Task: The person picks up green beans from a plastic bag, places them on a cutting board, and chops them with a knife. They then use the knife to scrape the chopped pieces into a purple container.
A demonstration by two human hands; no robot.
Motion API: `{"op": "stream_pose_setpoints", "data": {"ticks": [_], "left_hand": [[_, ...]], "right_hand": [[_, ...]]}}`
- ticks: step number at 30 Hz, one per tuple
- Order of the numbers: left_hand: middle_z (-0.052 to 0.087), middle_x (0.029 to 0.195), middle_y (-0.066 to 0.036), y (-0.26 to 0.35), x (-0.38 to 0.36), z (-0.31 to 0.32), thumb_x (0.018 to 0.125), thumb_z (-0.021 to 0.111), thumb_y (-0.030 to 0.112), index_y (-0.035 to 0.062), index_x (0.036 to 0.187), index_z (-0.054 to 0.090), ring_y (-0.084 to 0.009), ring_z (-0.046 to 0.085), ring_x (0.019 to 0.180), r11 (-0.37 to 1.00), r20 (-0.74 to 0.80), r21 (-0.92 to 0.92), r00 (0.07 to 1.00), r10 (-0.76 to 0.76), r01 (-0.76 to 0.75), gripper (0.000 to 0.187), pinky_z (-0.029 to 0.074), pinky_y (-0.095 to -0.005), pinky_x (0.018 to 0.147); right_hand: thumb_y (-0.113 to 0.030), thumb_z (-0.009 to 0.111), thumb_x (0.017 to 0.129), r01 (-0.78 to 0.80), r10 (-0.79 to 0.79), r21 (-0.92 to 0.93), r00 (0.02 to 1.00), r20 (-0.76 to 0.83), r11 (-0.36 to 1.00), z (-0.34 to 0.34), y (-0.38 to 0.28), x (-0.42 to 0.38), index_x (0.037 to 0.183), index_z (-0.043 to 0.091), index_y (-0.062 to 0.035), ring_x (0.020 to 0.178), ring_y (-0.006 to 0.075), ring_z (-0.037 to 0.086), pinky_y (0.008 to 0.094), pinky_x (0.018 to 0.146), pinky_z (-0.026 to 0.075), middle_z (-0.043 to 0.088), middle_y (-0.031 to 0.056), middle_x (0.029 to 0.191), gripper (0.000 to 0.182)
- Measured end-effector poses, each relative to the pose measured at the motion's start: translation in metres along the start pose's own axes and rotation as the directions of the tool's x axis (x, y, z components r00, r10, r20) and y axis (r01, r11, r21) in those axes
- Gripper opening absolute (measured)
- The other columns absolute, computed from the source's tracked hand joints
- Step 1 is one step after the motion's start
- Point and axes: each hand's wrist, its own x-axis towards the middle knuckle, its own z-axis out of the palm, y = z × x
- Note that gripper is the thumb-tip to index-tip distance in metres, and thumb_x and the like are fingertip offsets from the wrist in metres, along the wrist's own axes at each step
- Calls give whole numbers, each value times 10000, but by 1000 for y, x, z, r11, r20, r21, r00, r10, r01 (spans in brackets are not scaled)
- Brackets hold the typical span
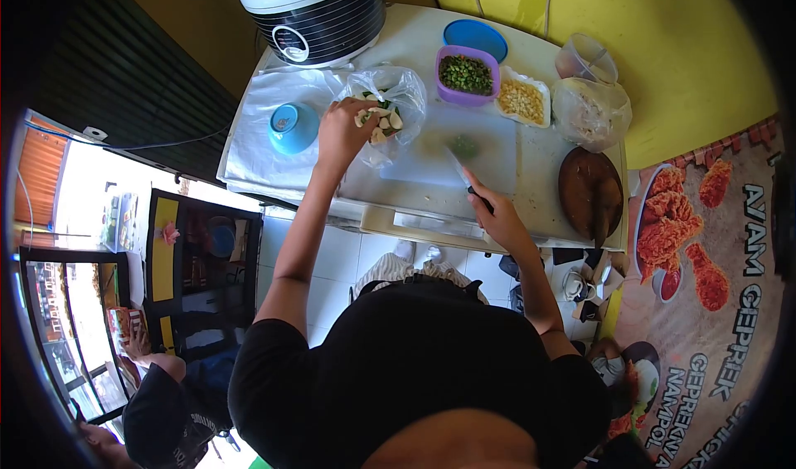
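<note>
My left hand [342, 133] reaches over a clear plastic bag [409, 96], its fingers bent at pale, clove-like pieces [386, 124] with some green among them. Whether a piece is between the fingertips is too small to tell. In my right hand [495, 212] is a knife [458, 166] with a black handle, its blade pointing up and left over a translucent cutting board [406, 166]. Beside the blade tip lies a small green heap [465, 145] on the board. A purple container [467, 97] of chopped green pieces stands behind the board, next to a white tray [522, 119] of chopped pale pieces.
A rice cooker [319, 25] stands at the back left, with a blue bowl [293, 128] before it. To the right are a filled plastic bag [592, 112], a clear container [587, 58] and a round brown board [590, 191]. Another person [170, 403] is at the lower left.
</note>
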Motion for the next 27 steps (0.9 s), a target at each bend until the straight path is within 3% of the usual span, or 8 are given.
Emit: {"op": "stream_pose_setpoints", "data": {"ticks": [6, 8, 12, 16, 18, 20, 23, 27], "left_hand": [[690, 960, -135, 6, 57, -10, 779, 758, 242, 19, 910, 712, -280, 650, 841, 992, 61, -112, 997, -49, 56, 263, 513, -358, 786], [695, 936, -105, -1, 70, -8, 779, 735, 286, 40, 898, 721, -279, 630, 887, 968, -55, -66, 969, 240, -244, 273, 511, -400, 778], [689, 870, -69, 18, 70, -22, 741, 755, 313, 88, 848, 736, -249, 628, 863, 993, 192, 69, 978, 84, -98, 250, 505, -362, 762], [685, 841, -42, 22, 59, -31, 717, 748, 317, 111, 793, 727, -228, 630, 857, 997, 174, 73, 985, 8, -21, 221, 500, -345, 758], [689, 848, -26, 1, 50, -21, 704, 724, 298, 109, 766, 706, -223, 634, 846, 942, -34, -88, 946, 323, -325, 200, 496, -345, 768], [684, 1000, -46, -11, 40, -16, 682, 722, 287, 114, 932, 699, -247, 625, 962, 949, 88, -74, 946, 312, -306, 305, 473, -361, 881], [525, 1330, -109, -24, 34, -4, 678, 732, 334, 122, 1305, 528, -280, 466, 1265, 957, 244, 38, 932, 270, -287, 693, 310, -444, 1106], [507, 1344, -167, -36, 44, 13, 672, 734, 329, 98, 1318, 516, -327, 461, 1264, 967, 278, -22, 928, 248, -252, 720, 301, -451, 1110]], "right_hand": [[-106, 509, 976, 63, -63, 48, 998, 9, 997, 2, -10, 14, 1457, 391, -204, 576, 60, 372, 224, 553, 385, 394, -32, 661, 505], [-88, 517, 967, 84, -84, 58, 996, -11, 995, 4, -19, 21, 1447, 408, -210, 597, 65, 363, 227, 571, 386, 400, -28, 678, 507], [-94, 536, 961, 141, -133, 112, 988, -75, 984, 9, -47, 37, 1436, 427, -197, 601, 65, 343, 224, 560, 366, 411, -25, 687, 498], [-107, 538, 958, 309, -311, -48, 950, -33, 950, 10, -65, 59, 1423, 442, -211, 569, 83, 335, 249, 538, 374, 417, 27, 652, 486], [-120, 531, 963, 308, -311, -128, 950, -1, 943, 7, -75, 70, 1415, 452, -181, 597, 74, 411, 247, 577, 397, 517, 75, 694, 463], [-133, 525, 969, 307, -308, -207, 951, 29, 929, 3, -76, 85, 1407, 461, -152, 625, 65, 488, 245, 617, 421, 616, 123, 735, 443], [-127, 521, 953, 399, -424, -305, 906, -15, 864, -1, -55, 117, 1409, 453, -253, 523, 160, 360, 296, 538, 397, 474, 133, 633, 478], [-125, 526, 944, 454, -493, -368, 870, -16, 812, -11, -42, 147, 1389, 481, -244, 512, 179, 379, 321, 545, 408, 468, 155, 635, 463]]}}
